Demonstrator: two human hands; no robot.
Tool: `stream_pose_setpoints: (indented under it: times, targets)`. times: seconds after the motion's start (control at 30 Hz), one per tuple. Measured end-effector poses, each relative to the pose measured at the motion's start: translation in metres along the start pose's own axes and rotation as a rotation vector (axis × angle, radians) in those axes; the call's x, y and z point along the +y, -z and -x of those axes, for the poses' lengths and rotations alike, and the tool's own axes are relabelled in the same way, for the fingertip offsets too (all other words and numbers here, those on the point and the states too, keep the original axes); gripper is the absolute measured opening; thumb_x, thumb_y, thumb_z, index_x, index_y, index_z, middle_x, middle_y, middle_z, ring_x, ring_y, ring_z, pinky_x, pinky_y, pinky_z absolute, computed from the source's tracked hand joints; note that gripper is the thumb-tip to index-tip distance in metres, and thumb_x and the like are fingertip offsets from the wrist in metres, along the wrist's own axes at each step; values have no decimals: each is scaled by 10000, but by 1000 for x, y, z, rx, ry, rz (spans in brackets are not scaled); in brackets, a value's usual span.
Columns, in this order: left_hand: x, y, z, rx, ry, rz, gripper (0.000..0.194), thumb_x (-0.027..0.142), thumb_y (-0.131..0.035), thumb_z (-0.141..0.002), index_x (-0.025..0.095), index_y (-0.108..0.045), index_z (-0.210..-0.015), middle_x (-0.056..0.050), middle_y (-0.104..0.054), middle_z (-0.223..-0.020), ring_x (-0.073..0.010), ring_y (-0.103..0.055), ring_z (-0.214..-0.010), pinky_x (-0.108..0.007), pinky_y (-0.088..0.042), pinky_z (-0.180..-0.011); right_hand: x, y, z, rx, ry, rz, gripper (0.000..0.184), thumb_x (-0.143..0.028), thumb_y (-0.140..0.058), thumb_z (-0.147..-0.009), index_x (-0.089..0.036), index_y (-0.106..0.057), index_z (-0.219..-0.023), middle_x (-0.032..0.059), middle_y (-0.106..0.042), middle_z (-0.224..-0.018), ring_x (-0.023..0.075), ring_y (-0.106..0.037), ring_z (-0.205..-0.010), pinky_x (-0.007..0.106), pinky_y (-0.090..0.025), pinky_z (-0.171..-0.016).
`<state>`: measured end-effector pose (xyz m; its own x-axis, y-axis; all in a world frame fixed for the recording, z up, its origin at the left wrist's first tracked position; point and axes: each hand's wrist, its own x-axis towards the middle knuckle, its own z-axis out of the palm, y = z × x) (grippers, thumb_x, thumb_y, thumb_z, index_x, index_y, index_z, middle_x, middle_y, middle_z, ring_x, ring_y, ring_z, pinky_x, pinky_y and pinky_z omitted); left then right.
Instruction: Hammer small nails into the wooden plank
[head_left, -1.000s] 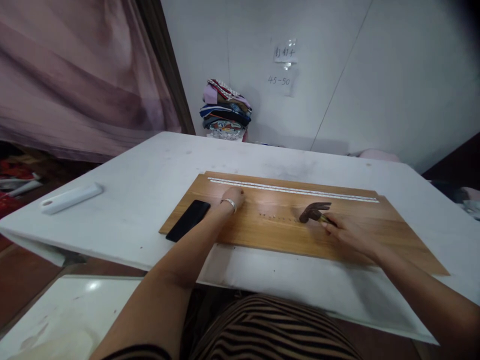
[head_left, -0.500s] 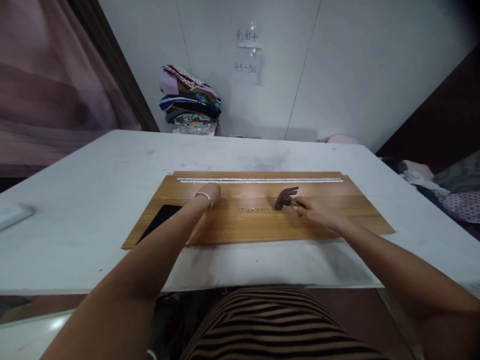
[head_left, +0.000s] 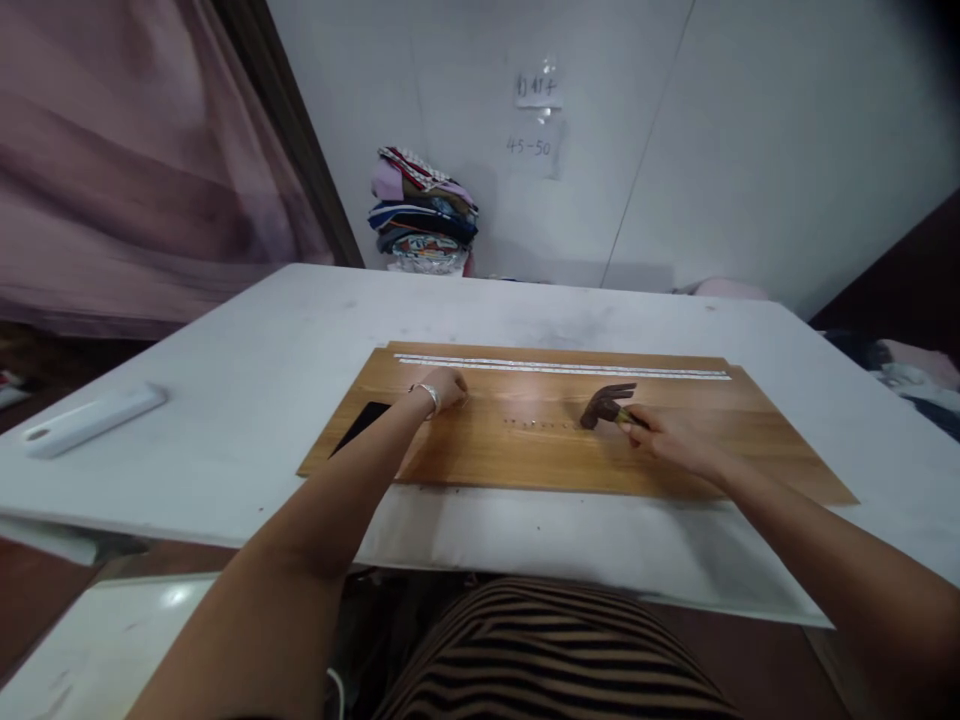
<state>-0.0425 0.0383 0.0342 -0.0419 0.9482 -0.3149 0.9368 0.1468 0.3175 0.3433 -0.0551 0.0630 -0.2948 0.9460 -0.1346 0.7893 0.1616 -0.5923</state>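
A wooden board (head_left: pixel 562 460) lies on a white table (head_left: pixel 247 400). My right hand (head_left: pixel 667 438) grips the handle of a dark claw hammer (head_left: pixel 606 403), whose head rests on the board at the right end of a short row of nails (head_left: pixel 541 424). My left hand (head_left: pixel 444 388), a bracelet at the wrist, rests on the board left of the nails; its fingers are hidden from me. A long white strip (head_left: pixel 562 367) runs along the board's far edge. A black phone (head_left: pixel 358 428) lies on the board's left end, partly behind my left forearm.
A white flat object with a hole (head_left: pixel 90 420) lies near the table's left edge. Folded cloths (head_left: pixel 424 212) are stacked against the white wall behind the table. A pinkish curtain (head_left: pixel 135 170) hangs at the left. Paper notes (head_left: pixel 538 90) stick to the wall.
The view has swung left, then back right. Both hands and the hammer keep the same places on the board.
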Motion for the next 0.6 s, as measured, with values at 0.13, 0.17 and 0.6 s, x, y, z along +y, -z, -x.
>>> stream_pose_setpoints:
  times: [0.13, 0.17, 0.6]
  targets:
    - [-3, 2, 2, 52, -15, -54, 268, 207, -688, -757, 231, -807, -996, -30, -807, -942, -175, -729, -866, -207, -534, -724, 5, -1, 0, 3, 2, -34, 255, -450, -481, -888, -229, -603, -857, 45, -635, -739, 219, -583, -692, 358, -475, -693]
    - [-2, 2, 3, 46, -37, -98, 243, 222, -690, -764, 234, -812, -974, -32, -808, -956, -182, -730, -891, -209, -538, -744, 5, -2, 0, 4, 0, -36, 255, -450, -485, -885, -227, -609, -871, 46, -637, -740, 223, -585, -694, 362, -475, -695]
    - [41, 0, 13, -37, -178, -465, 336, 66, -583, -829, 45, -786, -1095, -291, -733, -1176, -357, -693, -1173, -414, -538, -987, -3, 4, -1, -5, -51, 22, 225, -397, -481, -906, -215, -610, -876, 52, -663, -761, 216, -584, -698, 337, -452, -680]
